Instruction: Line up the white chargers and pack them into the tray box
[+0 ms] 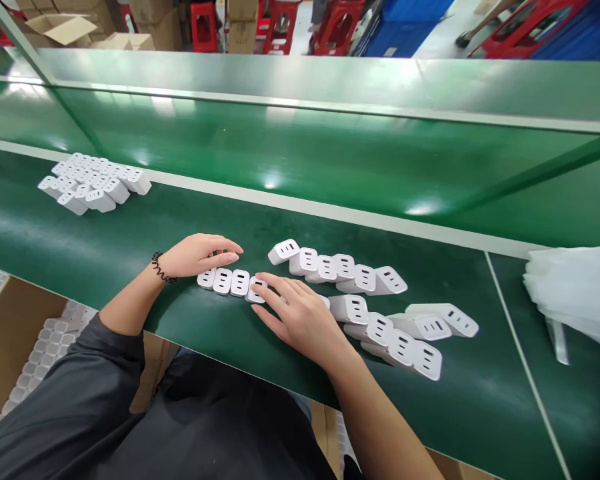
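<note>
Four white USB chargers stand in a short row in front of me, port faces up. Over the left end of this row is my left hand [200,256], fingers stretched out, with the end charger [207,279] partly under it. My right hand [300,312] has its fingers and thumb around the charger [257,290] at the row's right end. Right of that hand, loose chargers lean in a staggered line [380,328], some partly hidden behind it. Another leaning line of chargers [325,267] lies farther back.
A tight cluster of chargers [93,177] stands at the far left of the green table [180,200]. White plastic sheets [580,287] lie at the right. Below the left edge is a cardboard box [15,340] with white pieces. A raised ledge [300,80] runs along the back.
</note>
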